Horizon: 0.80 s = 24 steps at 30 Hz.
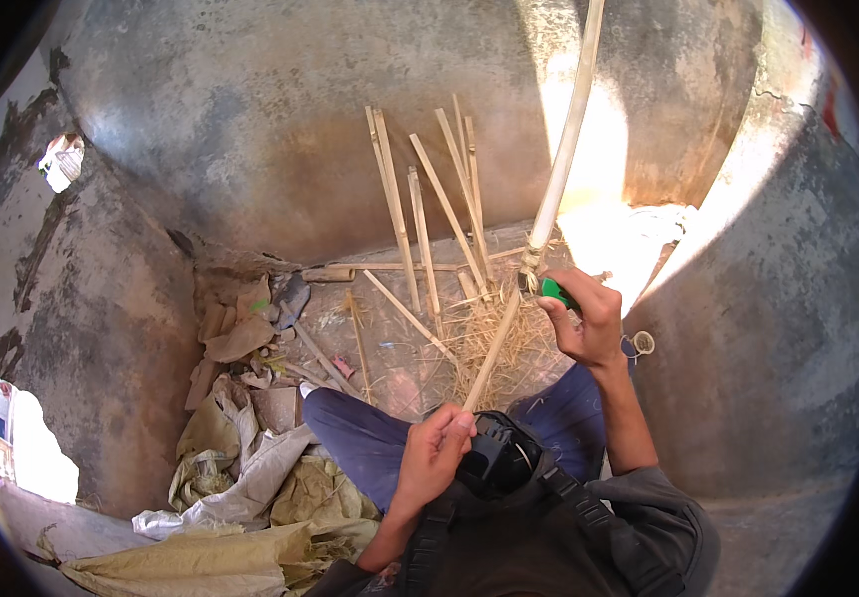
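Note:
A long pale bamboo strip point(561, 159) runs from the top of the view down to my lap. My left hand point(436, 450) grips its lower end near my knee. My right hand point(586, 316) is closed on a green-handled tool point(552, 291), pressed against the strip where pale shavings curl off it. Several more bamboo strips point(428, 214) lean against the grey wall ahead. Shavings and straw point(494, 343) lie on the ground under the strip.
Grey concrete walls point(250, 119) close in ahead and on both sides. Crumpled sacks and cloth point(250, 488) pile up at lower left, with scraps of cardboard point(235, 338) beyond. A small ring of tape point(641, 343) lies by my right wrist. Sunlight hits the floor at the right.

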### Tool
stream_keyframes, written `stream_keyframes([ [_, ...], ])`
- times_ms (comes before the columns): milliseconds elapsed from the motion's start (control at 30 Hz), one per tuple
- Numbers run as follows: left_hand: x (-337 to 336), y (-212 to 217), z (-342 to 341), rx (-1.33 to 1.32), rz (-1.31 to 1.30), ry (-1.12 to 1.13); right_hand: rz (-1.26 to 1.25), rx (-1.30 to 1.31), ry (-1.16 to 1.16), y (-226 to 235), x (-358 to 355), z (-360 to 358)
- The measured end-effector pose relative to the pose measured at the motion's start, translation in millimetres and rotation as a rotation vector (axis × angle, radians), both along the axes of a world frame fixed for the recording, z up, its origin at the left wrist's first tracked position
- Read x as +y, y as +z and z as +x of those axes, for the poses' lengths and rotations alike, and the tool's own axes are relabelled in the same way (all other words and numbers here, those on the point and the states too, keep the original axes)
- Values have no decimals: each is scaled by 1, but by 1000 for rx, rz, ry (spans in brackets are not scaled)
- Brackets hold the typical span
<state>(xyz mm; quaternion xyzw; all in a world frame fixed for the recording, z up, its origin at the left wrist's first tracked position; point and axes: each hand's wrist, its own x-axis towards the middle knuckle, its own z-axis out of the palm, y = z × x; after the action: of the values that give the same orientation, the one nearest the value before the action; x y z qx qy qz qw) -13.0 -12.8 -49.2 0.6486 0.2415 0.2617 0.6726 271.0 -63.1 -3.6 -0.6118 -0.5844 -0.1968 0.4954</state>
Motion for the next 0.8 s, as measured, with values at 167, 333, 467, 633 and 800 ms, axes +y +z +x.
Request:
stream_keyframes([
  [167, 7, -7, -2, -75, -231, -82, -101, 58, 160, -5, -5, -19],
  [333, 9, 2, -1, -66, -314, -99, -117, -111, 211, -10, -7, -45],
  [467, 10, 1, -3, -90, -360, -141, -131, -106, 204, -8, -10, -50],
  [633, 10, -2, -6, -75, -297, -144, -151, -139, 139, -3, -11, -43],
  [800, 5, -10, -9, -15, -183, -154, -40, -127, 10, 4, 1, -8],
])
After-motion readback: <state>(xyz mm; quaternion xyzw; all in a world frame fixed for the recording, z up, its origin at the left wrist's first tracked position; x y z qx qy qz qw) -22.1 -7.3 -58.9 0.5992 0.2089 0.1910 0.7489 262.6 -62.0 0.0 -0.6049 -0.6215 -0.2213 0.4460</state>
